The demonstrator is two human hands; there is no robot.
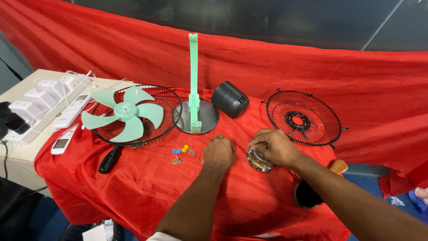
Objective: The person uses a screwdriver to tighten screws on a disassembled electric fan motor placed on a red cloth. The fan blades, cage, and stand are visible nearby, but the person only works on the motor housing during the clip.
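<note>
My right hand [275, 146] rests on a round metal fan motor [258, 161] on the red cloth, fingers curled around its top. My left hand [219, 152] is closed in a fist just left of it, with a small metal part showing at the knuckles; what it grips is hidden. A mint-green fan blade [123, 112] lies on a black wire grille [166, 117] at the left. A green stand on a round metal base [197, 115] rises behind my hands. A second black grille [299, 118] lies at the right.
A black motor cover [230, 99] sits behind the base. Small screws and coloured bits [182, 150] and a black-handled screwdriver [109, 159] lie at the left. White chargers, a power strip and a remote [63, 139] sit on the side table. A brush [307, 192] lies under my right forearm.
</note>
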